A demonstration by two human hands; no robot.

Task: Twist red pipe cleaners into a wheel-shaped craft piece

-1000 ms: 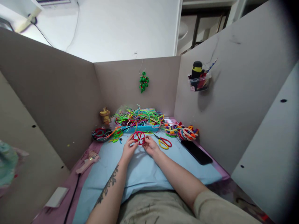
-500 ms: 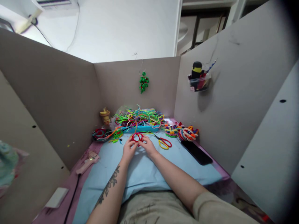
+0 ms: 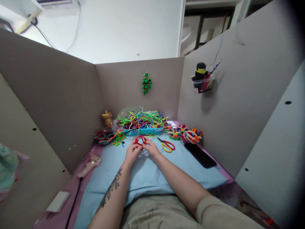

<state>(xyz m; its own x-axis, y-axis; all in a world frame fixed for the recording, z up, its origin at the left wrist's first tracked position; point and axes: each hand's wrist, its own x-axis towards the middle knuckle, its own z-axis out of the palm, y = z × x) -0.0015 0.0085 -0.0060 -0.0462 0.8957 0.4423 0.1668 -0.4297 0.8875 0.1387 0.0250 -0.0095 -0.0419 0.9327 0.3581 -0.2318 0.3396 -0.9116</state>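
Note:
A loop of red cord point(image 3: 141, 138) is held between both hands over the light blue cloth point(image 3: 152, 176). On its left side, my left hand point(image 3: 132, 150) pinches the cord with closed fingers. My right hand point(image 3: 151, 149) grips it from the right, the two sets of fingertips close together at the loop's lower edge. Fine details of the knotting are too small to make out. Just right of my right hand lie scissors point(image 3: 168, 146) with one red and one yellow handle. A green cord figure point(image 3: 119, 137) rests to the left of the hands.
Behind the hands stands a blue tray point(image 3: 145, 131) heaped with colourful cords. Finished cord pieces point(image 3: 192, 136) and a black phone point(image 3: 200, 155) lie to the right. A pink glue gun point(image 3: 89, 167) and a white box point(image 3: 58, 202) are at left. Grey panels enclose three sides.
The red loop has shifted very slightly down and right, and its angle differs a little. Both hands keep their grip; everything else looks the same.

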